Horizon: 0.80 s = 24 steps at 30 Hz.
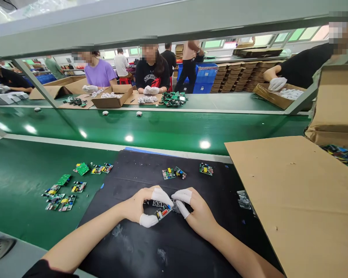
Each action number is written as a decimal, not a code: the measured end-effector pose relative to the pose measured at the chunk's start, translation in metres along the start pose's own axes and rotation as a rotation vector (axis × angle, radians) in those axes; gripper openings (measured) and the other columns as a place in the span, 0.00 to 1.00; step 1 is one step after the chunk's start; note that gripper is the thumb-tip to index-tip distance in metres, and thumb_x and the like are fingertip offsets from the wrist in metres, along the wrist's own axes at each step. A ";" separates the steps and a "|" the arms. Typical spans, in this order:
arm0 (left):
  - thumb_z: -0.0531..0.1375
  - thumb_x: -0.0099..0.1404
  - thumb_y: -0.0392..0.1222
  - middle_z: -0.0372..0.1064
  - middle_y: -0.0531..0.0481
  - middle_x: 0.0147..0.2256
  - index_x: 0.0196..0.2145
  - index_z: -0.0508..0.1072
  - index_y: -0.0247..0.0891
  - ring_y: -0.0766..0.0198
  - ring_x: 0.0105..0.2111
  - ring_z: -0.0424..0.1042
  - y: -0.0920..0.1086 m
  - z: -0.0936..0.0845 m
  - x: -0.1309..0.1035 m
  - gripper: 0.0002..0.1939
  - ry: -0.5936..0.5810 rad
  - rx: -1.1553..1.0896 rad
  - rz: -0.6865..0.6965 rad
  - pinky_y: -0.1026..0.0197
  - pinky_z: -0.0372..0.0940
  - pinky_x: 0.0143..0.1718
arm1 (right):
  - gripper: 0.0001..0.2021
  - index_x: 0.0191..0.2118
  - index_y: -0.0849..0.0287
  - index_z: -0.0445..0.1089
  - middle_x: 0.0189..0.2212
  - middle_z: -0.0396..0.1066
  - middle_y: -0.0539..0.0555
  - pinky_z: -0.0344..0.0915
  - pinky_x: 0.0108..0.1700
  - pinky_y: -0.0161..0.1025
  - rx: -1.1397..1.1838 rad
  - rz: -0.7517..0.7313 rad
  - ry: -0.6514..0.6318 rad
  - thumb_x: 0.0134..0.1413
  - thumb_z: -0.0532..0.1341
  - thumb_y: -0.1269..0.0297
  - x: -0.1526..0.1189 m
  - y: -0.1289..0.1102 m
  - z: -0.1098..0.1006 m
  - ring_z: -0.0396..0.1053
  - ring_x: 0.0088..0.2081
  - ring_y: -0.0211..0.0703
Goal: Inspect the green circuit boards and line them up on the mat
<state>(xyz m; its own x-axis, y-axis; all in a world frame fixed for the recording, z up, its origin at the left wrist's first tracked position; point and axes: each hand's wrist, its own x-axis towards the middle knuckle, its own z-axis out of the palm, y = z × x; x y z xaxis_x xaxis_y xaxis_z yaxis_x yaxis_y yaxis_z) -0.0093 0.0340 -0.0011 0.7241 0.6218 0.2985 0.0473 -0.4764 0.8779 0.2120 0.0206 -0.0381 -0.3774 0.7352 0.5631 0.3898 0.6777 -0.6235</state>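
Observation:
My left hand [142, 204], with white covers on its thumb and fingertips, grips a small circuit board [164, 212] over the black mat [127, 247]. Red, white and blue parts show on the board. At the board's right end, my right hand [193, 210] pinches a small greyish, see-through piece [176, 207] between covered thumb and finger. The piece touches or nearly touches the board; its exact shape is unclear. Beyond my hands lie a pair of boards [174, 173] and a single board [206, 169].
Several boards [65, 202] are spread on the green surface at left. A cardboard sheet [295, 193] covers the right side, beside clear plastic scraps [245, 201]. Past the green belt [168, 129], people with gloved hands sit at boxes and piles. A grey beam [162, 23] crosses overhead.

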 end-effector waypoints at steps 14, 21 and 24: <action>0.57 0.54 0.38 0.72 0.46 0.38 0.43 0.70 0.39 0.58 0.39 0.69 0.009 -0.003 0.002 0.17 -0.028 0.122 0.059 0.54 0.66 0.45 | 0.09 0.39 0.56 0.71 0.34 0.75 0.54 0.71 0.37 0.41 0.002 -0.001 -0.006 0.56 0.56 0.74 0.000 0.000 -0.001 0.70 0.37 0.43; 0.61 0.54 0.36 0.66 0.47 0.38 0.41 0.65 0.39 0.61 0.39 0.67 -0.001 0.008 0.000 0.15 0.044 0.450 -0.115 0.60 0.67 0.40 | 0.10 0.41 0.55 0.70 0.36 0.74 0.54 0.71 0.38 0.42 0.054 -0.028 -0.035 0.56 0.56 0.73 -0.001 -0.005 -0.005 0.70 0.37 0.43; 0.60 0.56 0.33 0.65 0.47 0.39 0.43 0.64 0.40 0.61 0.39 0.68 -0.006 0.016 -0.001 0.16 0.070 0.569 -0.112 0.61 0.67 0.39 | 0.10 0.43 0.55 0.69 0.36 0.74 0.54 0.71 0.38 0.42 0.070 -0.090 -0.046 0.55 0.57 0.72 0.000 -0.006 -0.007 0.69 0.37 0.43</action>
<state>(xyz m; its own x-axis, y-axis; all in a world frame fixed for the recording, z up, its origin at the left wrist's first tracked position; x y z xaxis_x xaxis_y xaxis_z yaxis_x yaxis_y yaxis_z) 0.0005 0.0263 -0.0132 0.6472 0.7179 0.2563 0.4968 -0.6523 0.5724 0.2161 0.0167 -0.0308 -0.4472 0.6685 0.5942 0.2937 0.7372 -0.6084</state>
